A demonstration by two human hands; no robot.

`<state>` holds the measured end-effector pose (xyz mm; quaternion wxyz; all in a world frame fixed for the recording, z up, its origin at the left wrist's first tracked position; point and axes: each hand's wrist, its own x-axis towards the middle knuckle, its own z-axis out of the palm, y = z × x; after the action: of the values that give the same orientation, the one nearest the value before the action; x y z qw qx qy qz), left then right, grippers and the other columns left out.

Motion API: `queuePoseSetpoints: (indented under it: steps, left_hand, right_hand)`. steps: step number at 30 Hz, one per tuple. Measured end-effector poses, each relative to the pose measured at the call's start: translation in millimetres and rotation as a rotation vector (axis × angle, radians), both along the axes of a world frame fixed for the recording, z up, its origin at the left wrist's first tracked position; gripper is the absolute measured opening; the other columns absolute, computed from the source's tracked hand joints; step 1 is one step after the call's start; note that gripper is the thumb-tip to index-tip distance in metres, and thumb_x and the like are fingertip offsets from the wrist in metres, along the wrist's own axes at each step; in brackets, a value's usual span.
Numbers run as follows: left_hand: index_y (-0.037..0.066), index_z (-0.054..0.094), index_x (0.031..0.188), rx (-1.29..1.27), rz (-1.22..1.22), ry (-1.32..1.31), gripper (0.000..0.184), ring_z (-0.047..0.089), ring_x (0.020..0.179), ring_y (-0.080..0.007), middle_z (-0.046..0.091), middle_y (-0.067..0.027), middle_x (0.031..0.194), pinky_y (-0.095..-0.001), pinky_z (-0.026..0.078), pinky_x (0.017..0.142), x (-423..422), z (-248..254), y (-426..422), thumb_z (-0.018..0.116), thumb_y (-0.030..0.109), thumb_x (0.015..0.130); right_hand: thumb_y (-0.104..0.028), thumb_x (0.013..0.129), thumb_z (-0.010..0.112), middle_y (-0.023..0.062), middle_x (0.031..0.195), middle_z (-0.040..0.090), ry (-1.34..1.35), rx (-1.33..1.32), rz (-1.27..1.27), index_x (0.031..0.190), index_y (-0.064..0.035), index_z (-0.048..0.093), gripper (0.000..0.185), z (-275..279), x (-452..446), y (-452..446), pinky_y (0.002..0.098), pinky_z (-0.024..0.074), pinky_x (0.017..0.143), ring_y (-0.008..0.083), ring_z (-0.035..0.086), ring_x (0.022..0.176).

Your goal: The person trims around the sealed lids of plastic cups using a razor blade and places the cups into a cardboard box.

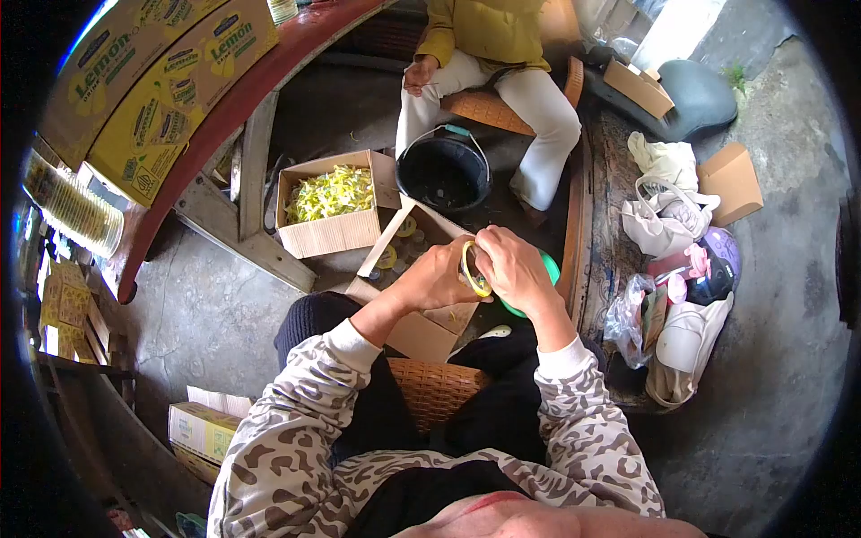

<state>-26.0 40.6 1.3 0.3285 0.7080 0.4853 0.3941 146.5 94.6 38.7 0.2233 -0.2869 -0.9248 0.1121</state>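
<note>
Over an open cardboard box (426,334), my left hand (434,280) is wrapped round a small plastic cup (476,280) with a yellow rim. The cup is tilted, its mouth turned toward my right hand (515,265). The fingers of that hand are bent and pressed together at the cup's rim; whether they also pinch something small is hidden. Below my hands, several similar yellow-rimmed cups (387,258) lie in the cardboard box. Part of a green basin (547,269) shows behind my right hand.
Ahead stands a box of yellow-green packets (330,194) beside a black bucket (443,175). A seated person (489,40) in a yellow top faces me. Lemon cartons (166,108) and stacked cups (81,211) are at left. Bags (668,215) and a cap (682,341) lie at right.
</note>
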Motion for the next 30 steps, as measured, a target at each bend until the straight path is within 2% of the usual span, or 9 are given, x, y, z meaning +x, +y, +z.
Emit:
queuePoseSetpoints:
  steps: [6, 8, 19, 21, 23, 24, 26, 28, 30]
  left_hand:
    - [-0.002, 0.054, 0.112, -0.047, -0.038, -0.068, 0.061, 0.068, 0.093, -0.0412, 0.069, -0.0229, 0.096, -0.0414, 0.054, 0.079, -5, 11, -1, 0.085, 0.024, 0.066]
    - [-0.003, 0.055, 0.118, -0.129, -0.043, -0.058, 0.067, 0.067, 0.101, -0.0337, 0.067, -0.0193, 0.108, -0.0395, 0.052, 0.086, -6, 10, 0, 0.086, 0.023, 0.065]
    - [-0.003, 0.057, 0.114, -0.065, 0.0, -0.052, 0.059, 0.068, 0.098, -0.0345, 0.067, -0.0201, 0.105, -0.0387, 0.052, 0.083, -4, 16, -2, 0.085, 0.019, 0.067]
    - [-0.003, 0.057, 0.113, -0.054, 0.003, -0.049, 0.057, 0.068, 0.097, -0.0351, 0.067, -0.0205, 0.103, -0.0388, 0.052, 0.082, -3, 15, -2, 0.085, 0.018, 0.067]
    - [0.001, 0.053, 0.108, 0.109, 0.044, -0.06, 0.05, 0.064, 0.087, -0.0454, 0.066, -0.0235, 0.088, -0.0462, 0.052, 0.072, 0, 11, -1, 0.081, 0.017, 0.069]
    - [0.001, 0.053, 0.108, 0.11, 0.045, -0.059, 0.05, 0.064, 0.087, -0.0454, 0.066, -0.0235, 0.088, -0.0462, 0.052, 0.072, 0, 12, -1, 0.081, 0.017, 0.069]
    - [-0.002, 0.055, 0.116, 0.071, 0.05, 0.002, 0.06, 0.068, 0.092, -0.0397, 0.068, -0.0219, 0.097, -0.0406, 0.053, 0.077, -2, 12, 0, 0.085, 0.019, 0.068]
    - [-0.001, 0.055, 0.117, 0.063, 0.059, 0.005, 0.062, 0.068, 0.092, -0.0402, 0.068, -0.022, 0.097, -0.0409, 0.053, 0.077, -2, 13, 0, 0.085, 0.02, 0.068]
    - [-0.001, 0.054, 0.119, 0.055, 0.067, 0.007, 0.064, 0.067, 0.092, -0.0407, 0.068, -0.0221, 0.097, -0.0412, 0.053, 0.077, 0, 13, 0, 0.085, 0.02, 0.067]
  right_hand:
    - [-0.008, 0.086, 0.062, 0.0132, 0.084, 0.06, 0.087, 0.008, -0.008, 0.089, -0.0018, 0.052, 0.012, 0, -3, -1, 0.0432, 0.0515, 0.069, 0.033, 0.062, 0.081]
    - [-0.008, 0.086, 0.062, 0.0135, 0.082, 0.06, 0.122, -0.009, -0.017, 0.087, -0.0023, 0.052, 0.011, -4, -5, 1, 0.0439, 0.0508, 0.067, 0.0342, 0.062, 0.079]
    - [-0.009, 0.085, 0.061, 0.0161, 0.074, 0.059, 0.288, -0.264, -0.125, 0.082, -0.0024, 0.049, 0.014, -9, -8, 2, 0.0448, 0.0469, 0.062, 0.0385, 0.06, 0.069]
    - [-0.008, 0.085, 0.062, 0.0165, 0.071, 0.057, 0.353, -0.306, -0.15, 0.081, -0.0025, 0.049, 0.015, -15, -8, 4, 0.044, 0.0458, 0.061, 0.0378, 0.059, 0.066]
    - [-0.008, 0.085, 0.062, 0.0163, 0.071, 0.057, 0.372, -0.301, -0.164, 0.081, -0.0023, 0.049, 0.015, -18, -9, 3, 0.0435, 0.0455, 0.06, 0.0374, 0.059, 0.065]
    - [-0.007, 0.085, 0.062, 0.0161, 0.07, 0.056, 0.392, -0.295, -0.178, 0.081, -0.002, 0.049, 0.014, -18, -10, 3, 0.043, 0.0453, 0.059, 0.037, 0.058, 0.064]
    - [-0.007, 0.085, 0.061, 0.0161, 0.069, 0.056, 0.42, -0.301, -0.186, 0.081, -0.0018, 0.049, 0.014, -18, -12, 2, 0.042, 0.0449, 0.058, 0.036, 0.058, 0.062]
    - [-0.007, 0.086, 0.061, 0.0161, 0.068, 0.056, 0.448, -0.309, -0.195, 0.08, -0.0015, 0.049, 0.015, -19, -13, 2, 0.041, 0.0444, 0.057, 0.0351, 0.057, 0.061]
    - [-0.006, 0.088, 0.059, 0.0144, 0.064, 0.052, 0.505, -0.364, -0.226, 0.078, -0.0006, 0.047, 0.016, -21, -14, 3, 0.0372, 0.0424, 0.054, 0.0262, 0.053, 0.055]
